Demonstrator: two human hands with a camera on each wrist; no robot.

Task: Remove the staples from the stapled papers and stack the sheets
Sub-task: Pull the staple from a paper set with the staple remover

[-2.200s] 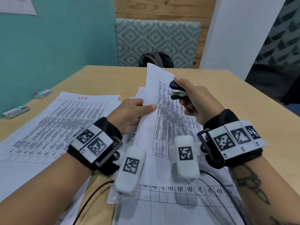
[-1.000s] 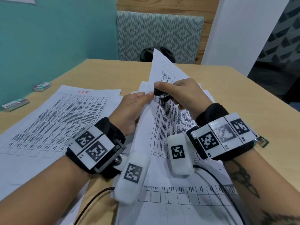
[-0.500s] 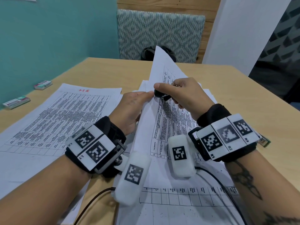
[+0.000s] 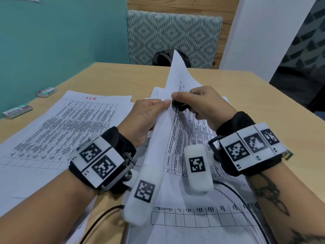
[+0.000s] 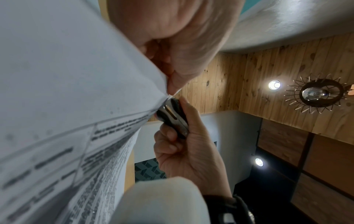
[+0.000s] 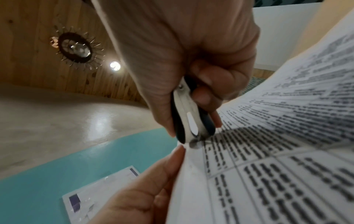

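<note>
- Two small boxes point(image 4: 17, 111) lie far left on the table point(image 4: 246, 95), near the wall.
- A stack point(image 4: 58, 131) of printed sheets lies flat left of centre; I judge these done.
- The left hand point(image 4: 146, 118) pinches the raised corner of the stapled papers point(image 4: 177, 138) at the middle, thumb on top.
- The right hand point(image 4: 205, 104) is curled round a staple remover point(image 6: 189, 119), its tip against that corner. The staple itself is hidden.
- More sheets lie underneath; whether stapled, I cannot tell. This set looks unfinished.
</note>
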